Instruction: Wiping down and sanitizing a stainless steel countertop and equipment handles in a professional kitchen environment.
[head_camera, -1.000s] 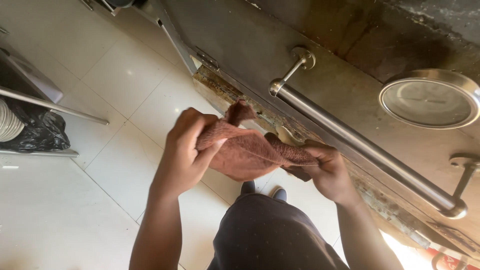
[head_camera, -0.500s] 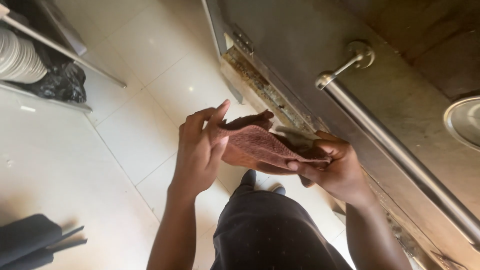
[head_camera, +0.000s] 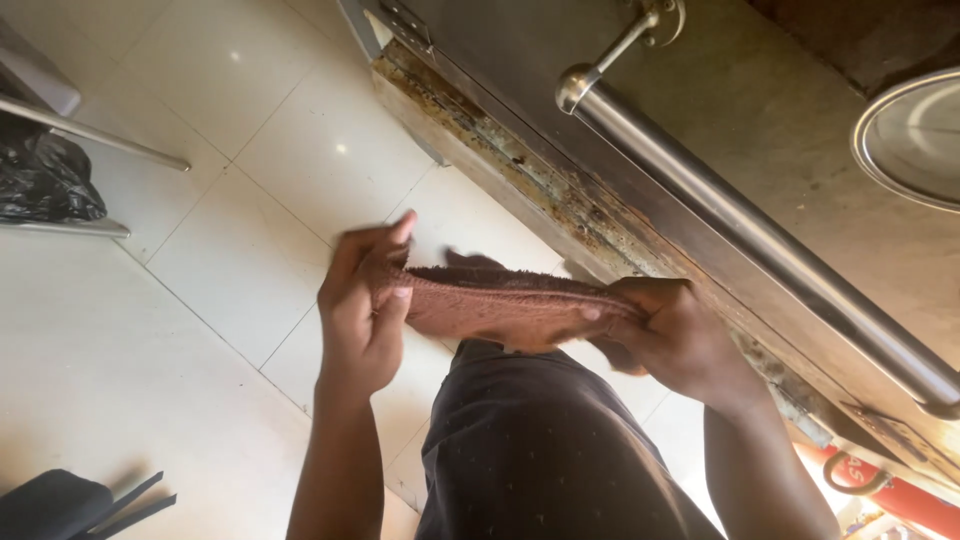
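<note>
The brown cloth (head_camera: 505, 308) is stretched flat between both hands at waist height, in front of the person's dark garment (head_camera: 540, 450) and above the pale tiled floor (head_camera: 200, 270). The left hand (head_camera: 362, 305) pinches one end, thumb under and fingers curled over the edge with the forefinger raised; the right hand (head_camera: 672, 335) is closed around the other end, fingers wrapped over the folded edge. As a judgement, the cloth looks folded once lengthwise into a narrow band, so the folding seems partly done, with further folds or setting it down still open. It touches nothing but the hands. Just beyond it runs a steel-fronted unit (head_camera: 760, 110) with a long round handle bar (head_camera: 750, 230) and a rusty, stained lower edge (head_camera: 540, 170). At the right edge a round metal dish (head_camera: 915, 135) shows only in part, and it appears to hold nothing. At far left a black bag (head_camera: 45, 185) sits under a metal rail (head_camera: 100, 135); its contents cannot be seen
</note>
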